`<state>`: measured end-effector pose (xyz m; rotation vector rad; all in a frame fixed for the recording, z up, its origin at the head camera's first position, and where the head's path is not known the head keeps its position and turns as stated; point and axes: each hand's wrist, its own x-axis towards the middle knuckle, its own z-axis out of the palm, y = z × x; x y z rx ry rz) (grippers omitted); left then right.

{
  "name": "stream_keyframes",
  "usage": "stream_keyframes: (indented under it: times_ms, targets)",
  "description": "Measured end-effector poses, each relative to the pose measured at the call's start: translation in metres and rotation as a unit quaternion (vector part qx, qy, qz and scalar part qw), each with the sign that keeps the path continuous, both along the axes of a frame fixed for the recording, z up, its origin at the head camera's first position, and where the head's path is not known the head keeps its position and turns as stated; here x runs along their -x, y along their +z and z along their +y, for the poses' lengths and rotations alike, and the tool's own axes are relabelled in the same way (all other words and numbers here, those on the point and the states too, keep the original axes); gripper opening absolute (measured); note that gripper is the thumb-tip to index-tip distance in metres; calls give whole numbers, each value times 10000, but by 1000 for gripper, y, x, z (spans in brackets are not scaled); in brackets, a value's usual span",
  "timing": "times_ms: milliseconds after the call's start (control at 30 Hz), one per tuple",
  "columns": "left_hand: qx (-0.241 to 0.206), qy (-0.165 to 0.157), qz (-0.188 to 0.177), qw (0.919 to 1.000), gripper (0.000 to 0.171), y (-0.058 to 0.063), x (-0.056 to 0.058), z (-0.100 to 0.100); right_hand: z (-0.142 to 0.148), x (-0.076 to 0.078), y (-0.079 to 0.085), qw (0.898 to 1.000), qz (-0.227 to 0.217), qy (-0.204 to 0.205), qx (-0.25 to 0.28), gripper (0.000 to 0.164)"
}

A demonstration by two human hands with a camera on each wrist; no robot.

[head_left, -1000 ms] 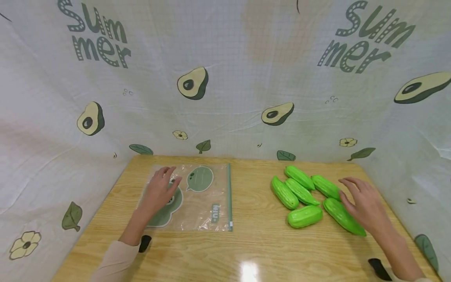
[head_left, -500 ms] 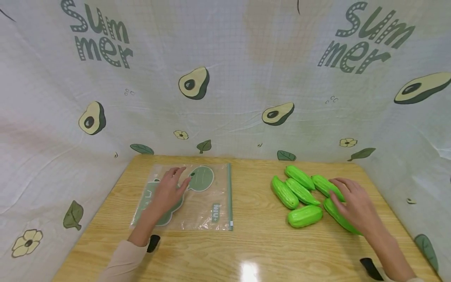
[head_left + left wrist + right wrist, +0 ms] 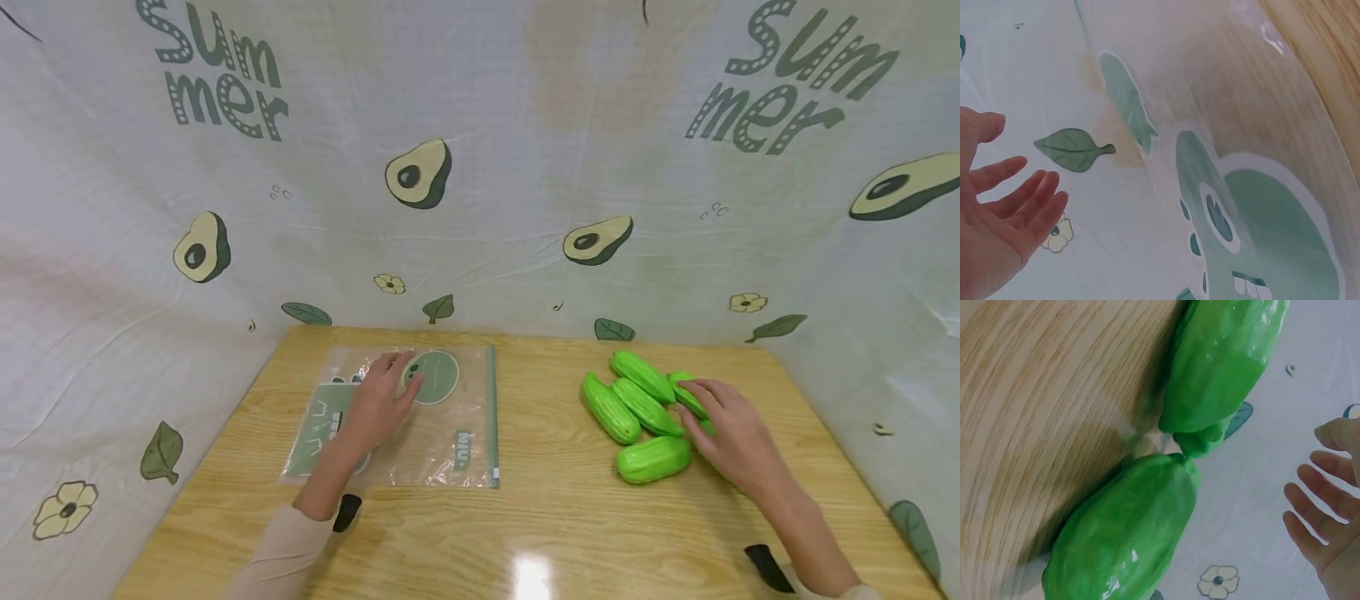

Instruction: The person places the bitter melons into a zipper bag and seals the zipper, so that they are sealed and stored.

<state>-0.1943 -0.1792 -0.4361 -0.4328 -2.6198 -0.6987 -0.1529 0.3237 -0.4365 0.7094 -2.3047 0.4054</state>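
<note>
My left hand point(image 3: 378, 404) is over a clear zip bag point(image 3: 431, 437) with green monster prints and a green slider edge on its right. In the left wrist view the hand point(image 3: 1004, 219) has its fingers loosely spread and holds nothing; the bag point(image 3: 1275, 206) appears beside it. My right hand point(image 3: 735, 442) is above the right side of a group of bright green, ridged gourds point(image 3: 652, 460), partly hiding two of them. Nothing is in the right hand point(image 3: 1329, 506) in the right wrist view, where its fingers look relaxed and apart from the gourds point(image 3: 1129, 531).
Both the bag and the gourds lie on a light wooden table point(image 3: 555, 508). A white cloth point(image 3: 495, 208) printed with avocados, leaves and lettering hangs behind the table and along both sides.
The left hand has moved right and slightly up across the bag, uncovering more of the left print. My right hand has moved left over the gourds, now covering more of the right-hand ones.
</note>
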Motion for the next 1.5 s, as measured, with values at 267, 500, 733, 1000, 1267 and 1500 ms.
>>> stream_keyframes:
  times_ms: [267, 500, 733, 1000, 1267, 1500]
  targets:
    - [-156, -69, -20, 9999, 45, 1, 2, 13, -12, 1, -1, 9997, -149, 158, 96, 34]
    - [-204, -218, 272, 9992, 44, 1, 3, 20, -26, 5, -3, 9996, -64, 268, 75, 42]
    - [-288, -333, 334, 9985, 42, 0, 4, 29, -38, 6, -4, 9991, -139, 363, 138, 31]
    - [-331, -335, 377, 9982, 42, -1, 5, 37, -51, 10, -7, 9987, -248, 404, 205, 37]
    - [-380, -373, 359, 9979, 41, -2, 7, 44, -67, 12, -10, 9984, -246, 492, 140, 41]
    - [-395, -438, 409, 9974, 40, -2, 9, 51, -80, 16, -11, 9979, -231, 590, 91, 37]
